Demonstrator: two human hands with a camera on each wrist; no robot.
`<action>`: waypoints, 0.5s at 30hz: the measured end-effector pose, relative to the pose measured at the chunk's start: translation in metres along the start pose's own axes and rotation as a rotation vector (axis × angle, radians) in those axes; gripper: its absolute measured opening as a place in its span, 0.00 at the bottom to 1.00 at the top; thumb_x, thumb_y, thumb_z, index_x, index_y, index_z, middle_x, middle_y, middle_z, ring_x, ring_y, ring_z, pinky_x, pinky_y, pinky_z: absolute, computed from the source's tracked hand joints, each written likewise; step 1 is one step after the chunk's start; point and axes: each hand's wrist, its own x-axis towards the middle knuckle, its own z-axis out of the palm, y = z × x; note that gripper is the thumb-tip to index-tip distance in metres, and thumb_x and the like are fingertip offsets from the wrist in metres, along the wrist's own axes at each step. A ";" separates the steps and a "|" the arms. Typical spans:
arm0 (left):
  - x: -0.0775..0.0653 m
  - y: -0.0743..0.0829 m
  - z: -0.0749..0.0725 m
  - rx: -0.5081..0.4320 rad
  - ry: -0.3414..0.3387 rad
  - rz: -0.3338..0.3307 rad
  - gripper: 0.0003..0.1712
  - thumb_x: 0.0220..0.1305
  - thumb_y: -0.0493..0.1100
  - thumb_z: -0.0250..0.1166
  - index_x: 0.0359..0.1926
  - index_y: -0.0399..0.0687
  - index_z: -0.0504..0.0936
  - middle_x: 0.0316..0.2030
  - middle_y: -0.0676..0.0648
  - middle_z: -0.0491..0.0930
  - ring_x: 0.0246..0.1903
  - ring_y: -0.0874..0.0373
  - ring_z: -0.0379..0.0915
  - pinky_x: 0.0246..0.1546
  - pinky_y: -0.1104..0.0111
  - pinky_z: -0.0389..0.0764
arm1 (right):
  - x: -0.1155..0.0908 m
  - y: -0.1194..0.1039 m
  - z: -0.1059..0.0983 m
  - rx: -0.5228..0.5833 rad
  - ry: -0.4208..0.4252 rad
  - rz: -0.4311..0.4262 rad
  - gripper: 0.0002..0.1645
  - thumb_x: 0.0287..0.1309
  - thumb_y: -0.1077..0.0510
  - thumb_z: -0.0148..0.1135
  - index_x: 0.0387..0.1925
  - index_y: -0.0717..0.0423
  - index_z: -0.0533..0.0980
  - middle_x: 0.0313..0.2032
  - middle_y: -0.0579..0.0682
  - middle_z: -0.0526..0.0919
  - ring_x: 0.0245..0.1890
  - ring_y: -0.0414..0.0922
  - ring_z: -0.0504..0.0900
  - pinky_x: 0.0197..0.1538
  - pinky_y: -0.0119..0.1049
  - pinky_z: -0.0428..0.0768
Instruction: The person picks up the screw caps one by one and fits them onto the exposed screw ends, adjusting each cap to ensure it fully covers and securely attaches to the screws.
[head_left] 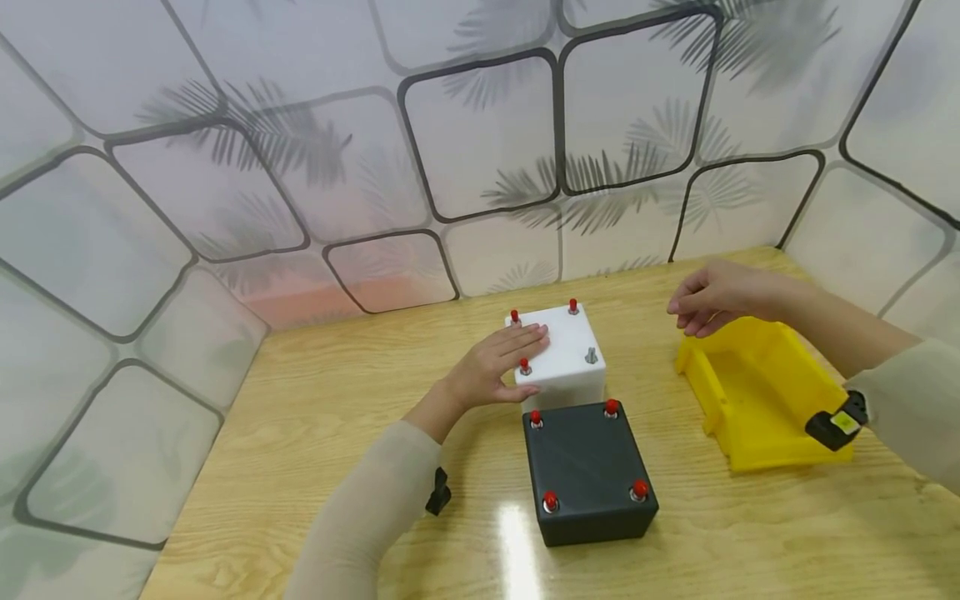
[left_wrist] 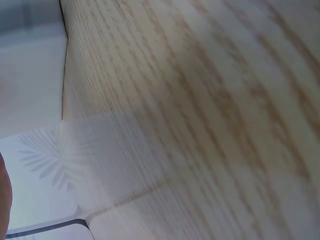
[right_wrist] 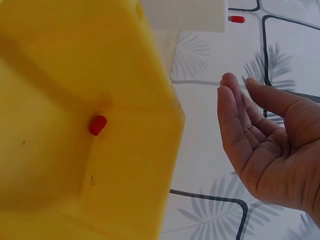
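Note:
A white box (head_left: 561,343) stands on the table with red-capped toggle switches on three of its corners. Its fourth corner, front right, carries a bare metal switch (head_left: 591,356) with no cap. My left hand (head_left: 501,364) rests on the box's top with fingers straight, thumb along the front edge. In the head view my right hand (head_left: 708,298) hovers over the back rim of a yellow bin (head_left: 708,392). Its fingers are loosely bent, and the right wrist view shows nothing between fingertips and thumb. A red cap (right_wrist: 98,125) lies inside the bin.
In front of the white box sits a black box (head_left: 588,467) with a red-capped switch at each corner. Patterned cloth walls (head_left: 480,133) enclose the back and sides of the wooden table (head_left: 315,417).

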 end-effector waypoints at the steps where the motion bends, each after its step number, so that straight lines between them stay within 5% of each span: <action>1: 0.000 0.000 0.000 0.000 0.000 0.000 0.37 0.63 0.61 0.58 0.56 0.32 0.76 0.57 0.36 0.75 0.60 0.48 0.70 0.64 0.61 0.67 | -0.001 0.002 -0.001 -0.002 -0.002 0.004 0.15 0.64 0.57 0.57 0.43 0.67 0.76 0.30 0.51 0.82 0.30 0.44 0.84 0.41 0.39 0.85; 15: 0.001 0.003 0.001 -0.003 0.012 -0.001 0.36 0.63 0.61 0.58 0.56 0.32 0.76 0.57 0.37 0.76 0.60 0.48 0.70 0.64 0.60 0.67 | -0.013 0.021 -0.001 -0.143 0.029 0.031 0.14 0.62 0.62 0.56 0.43 0.71 0.76 0.28 0.50 0.82 0.29 0.46 0.82 0.37 0.39 0.85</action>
